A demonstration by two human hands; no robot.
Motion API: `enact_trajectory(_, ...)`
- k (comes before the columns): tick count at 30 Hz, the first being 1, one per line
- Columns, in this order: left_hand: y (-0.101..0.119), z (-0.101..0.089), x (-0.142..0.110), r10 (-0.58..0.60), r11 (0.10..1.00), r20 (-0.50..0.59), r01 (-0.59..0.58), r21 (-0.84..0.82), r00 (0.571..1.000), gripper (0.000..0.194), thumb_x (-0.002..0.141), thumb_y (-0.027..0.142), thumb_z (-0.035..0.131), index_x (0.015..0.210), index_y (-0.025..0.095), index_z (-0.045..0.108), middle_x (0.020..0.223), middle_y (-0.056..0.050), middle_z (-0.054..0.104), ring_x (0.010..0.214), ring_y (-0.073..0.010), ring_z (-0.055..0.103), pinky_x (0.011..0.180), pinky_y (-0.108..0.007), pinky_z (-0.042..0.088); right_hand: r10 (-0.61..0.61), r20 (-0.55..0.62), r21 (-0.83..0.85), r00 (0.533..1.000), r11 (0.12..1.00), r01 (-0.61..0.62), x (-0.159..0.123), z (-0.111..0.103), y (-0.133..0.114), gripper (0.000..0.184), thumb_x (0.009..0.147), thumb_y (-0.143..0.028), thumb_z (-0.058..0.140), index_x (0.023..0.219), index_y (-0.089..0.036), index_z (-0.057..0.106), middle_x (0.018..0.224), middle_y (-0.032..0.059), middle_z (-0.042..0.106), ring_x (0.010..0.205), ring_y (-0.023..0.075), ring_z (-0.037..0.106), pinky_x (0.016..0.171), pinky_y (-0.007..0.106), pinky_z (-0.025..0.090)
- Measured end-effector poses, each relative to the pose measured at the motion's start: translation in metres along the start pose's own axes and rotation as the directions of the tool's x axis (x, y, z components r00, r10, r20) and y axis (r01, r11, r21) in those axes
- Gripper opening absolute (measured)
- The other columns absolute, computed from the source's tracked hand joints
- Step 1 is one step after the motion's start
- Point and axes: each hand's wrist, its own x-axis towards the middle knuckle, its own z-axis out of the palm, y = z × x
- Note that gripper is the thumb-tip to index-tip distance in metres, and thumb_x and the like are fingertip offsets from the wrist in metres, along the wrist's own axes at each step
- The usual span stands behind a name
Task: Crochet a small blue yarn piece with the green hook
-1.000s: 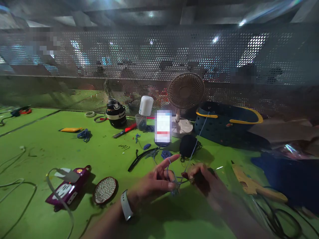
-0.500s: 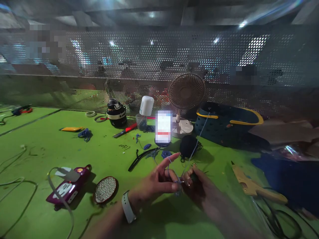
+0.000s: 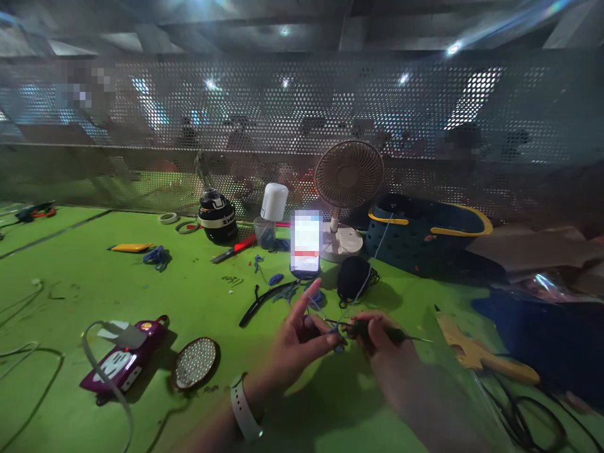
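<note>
On my feed, nearest me, the left hand (image 3: 293, 346) pinches a small piece of blue yarnwork (image 3: 338, 347) between thumb and fingers, its index finger raised. Just beside it, the right hand (image 3: 387, 353) is closed around a slim dark-handled tool (image 3: 396, 334), whose thin end reaches across to the yarnwork; I cannot tell whether it has caught a loop. To do this well, I'd hold the pinch light and close to the tip, let the raised finger tension the yarn evenly, and turn the tool gently so it does not split the strand. Beyond the hands, a dark yarn ball (image 3: 353, 279) rests on the green surface (image 3: 198, 302). A pale strand (image 3: 384, 235) runs past it from the basket (image 3: 401, 244) farther back; I'd leave slack there, since the ball's loose ends could snag it.
</note>
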Motion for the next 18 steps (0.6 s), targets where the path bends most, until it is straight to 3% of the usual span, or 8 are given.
enact_trajectory(3,0.001,0.002,-0.002,0.014,1.000,0.019,-0.014,-0.024,1.000,0.102,0.072,0.012,0.083,0.154,0.028,0.023,0.075,0.002,0.068,0.073,-0.0129,0.066,0.076,-0.028,0.052,-0.067,0.016,-0.188,0.998,0.980,0.068,-0.002,-0.003,-0.005,0.018,0.069,-0.035,0.086,0.082,-0.027,0.075,0.081,0.0008,0.077,0.074,0.0205,0.071,0.065,0.030,0.056)
enact_trajectory(5,0.001,0.002,-0.003,0.015,0.999,0.030,-0.014,-0.032,0.999,0.104,0.072,0.012,0.083,0.154,0.027,0.021,0.074,0.002,0.069,0.074,-0.0133,0.067,0.077,-0.029,0.052,-0.203,0.099,-0.347,0.974,0.911,0.225,-0.002,-0.004,-0.010,0.016,0.072,-0.030,0.084,0.086,-0.029,0.076,0.091,0.0016,0.077,0.086,0.0223,0.071,0.073,0.032,0.057)
enact_trajectory(9,-0.001,0.001,-0.002,0.016,1.000,0.017,-0.016,-0.003,1.000,0.104,0.071,0.014,0.084,0.155,0.022,0.021,0.072,0.002,0.070,0.072,-0.0134,0.067,0.076,-0.028,0.053,-0.499,0.296,-0.407,0.815,0.706,0.580,0.000,-0.001,-0.012,0.017,0.083,-0.028,0.075,0.098,-0.035,0.077,0.099,0.0001,0.079,0.096,0.0223,0.071,0.094,0.039,0.051)
enact_trajectory(11,-0.003,0.001,-0.002,0.032,0.999,0.015,-0.032,0.036,0.999,0.103,0.072,0.016,0.084,0.154,0.021,0.022,0.071,0.001,0.069,0.071,-0.0134,0.067,0.076,-0.028,0.052,-0.507,0.330,-0.413,0.796,0.681,0.605,0.000,-0.001,-0.010,0.020,0.086,-0.027,0.072,0.102,-0.038,0.076,0.100,-0.0013,0.079,0.096,0.0222,0.072,0.101,0.044,0.046)
enact_trajectory(13,-0.004,0.000,-0.001,0.045,0.997,0.021,-0.046,0.067,0.999,0.102,0.072,0.016,0.083,0.154,0.020,0.023,0.071,0.001,0.069,0.071,-0.0136,0.067,0.076,-0.029,0.052,-0.480,0.333,-0.431,0.812,0.688,0.583,0.000,-0.001,-0.007,0.023,0.087,-0.025,0.070,0.104,-0.039,0.074,0.102,-0.0023,0.079,0.097,0.0221,0.071,0.106,0.046,0.042)
enact_trajectory(18,-0.003,0.000,-0.001,0.046,0.993,0.011,-0.047,0.109,0.999,0.098,0.073,0.018,0.083,0.153,0.020,0.026,0.075,0.000,0.069,0.073,-0.0152,0.067,0.076,-0.031,0.053,-0.500,0.309,-0.413,0.809,0.695,0.588,-0.001,-0.003,-0.003,0.022,0.087,-0.024,0.070,0.103,-0.038,0.074,0.100,-0.0023,0.079,0.095,0.0218,0.070,0.107,0.045,0.040)
